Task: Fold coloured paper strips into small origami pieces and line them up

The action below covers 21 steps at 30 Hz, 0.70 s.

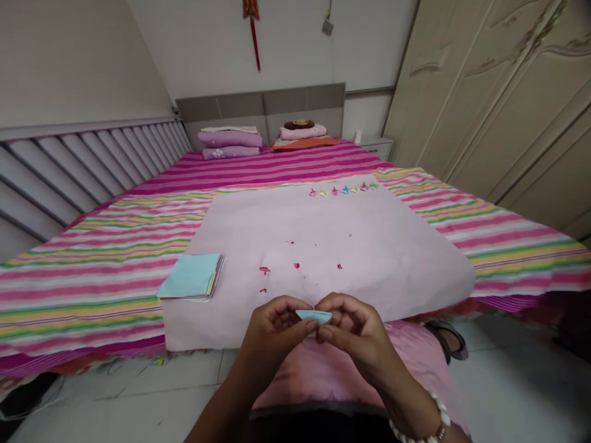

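A small folded piece of light blue paper (pixel 314 315) is pinched between my two hands, above the near edge of the pale sheet (pixel 369 240). My left hand (pixel 279 326) grips its left end with thumb and fingers. On the other end, my right hand (pixel 353 326) closes thumb and fingertips; a bead bracelet (pixel 438 424) circles that wrist. To the left lies a stack of coloured paper squares (pixel 190 275), light blue on top. Several small folded paper pieces (pixel 345 190) in pink, yellow, blue and green stand in a row at the sheet's far right.
Small dark red scraps (pixel 265 270) are scattered on the sheet in front of my hands. The sheet covers a bed with a striped cover (pixel 498 240). Folded bedding (pixel 232 141) is piled by the headboard (pixel 240 106). A wardrobe (pixel 489 92) stands at the right, a slatted rail (pixel 92 160) at the left.
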Available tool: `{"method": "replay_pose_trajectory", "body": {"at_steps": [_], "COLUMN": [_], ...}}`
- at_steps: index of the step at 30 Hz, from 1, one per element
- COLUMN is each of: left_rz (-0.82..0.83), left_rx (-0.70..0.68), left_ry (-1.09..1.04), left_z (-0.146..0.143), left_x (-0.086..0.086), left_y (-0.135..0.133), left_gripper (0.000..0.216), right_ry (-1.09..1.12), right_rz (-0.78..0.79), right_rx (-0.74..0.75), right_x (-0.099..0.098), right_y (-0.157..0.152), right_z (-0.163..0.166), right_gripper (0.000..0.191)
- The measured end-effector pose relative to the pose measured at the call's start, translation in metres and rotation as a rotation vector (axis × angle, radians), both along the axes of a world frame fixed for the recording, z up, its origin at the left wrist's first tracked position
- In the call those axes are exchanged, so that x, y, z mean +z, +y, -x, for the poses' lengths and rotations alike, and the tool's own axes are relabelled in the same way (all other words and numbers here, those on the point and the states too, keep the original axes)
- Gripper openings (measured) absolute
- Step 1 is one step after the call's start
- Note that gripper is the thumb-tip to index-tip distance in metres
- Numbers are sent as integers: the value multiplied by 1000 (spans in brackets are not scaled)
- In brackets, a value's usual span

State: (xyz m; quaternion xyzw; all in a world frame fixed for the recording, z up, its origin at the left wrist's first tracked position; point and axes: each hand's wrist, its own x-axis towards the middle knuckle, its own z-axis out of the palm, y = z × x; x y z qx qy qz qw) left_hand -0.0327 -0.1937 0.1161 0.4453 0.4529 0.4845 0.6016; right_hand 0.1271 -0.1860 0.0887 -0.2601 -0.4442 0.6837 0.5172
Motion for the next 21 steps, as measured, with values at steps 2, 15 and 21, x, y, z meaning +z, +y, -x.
{"method": "replay_pose_trajectory", "body": {"at_steps": [2,15,21], "left_rz": [1,-73,-80], "left_rx": [2,-16,-21], "left_ry": [6,86,92], "left_z": [0,0,-4], "left_x": [0,-1,-6], "left_y": [0,0,0], "left_gripper": [19,17,19], "right_ry": [-37,-247,-325], "right_rz": [5,-169,-143], "right_rx": [-40,-161,-186], "right_x": [2,11,9], "right_y": [1,-2,-1], "right_z": [1,1,0], "right_gripper": [17,13,20]}}
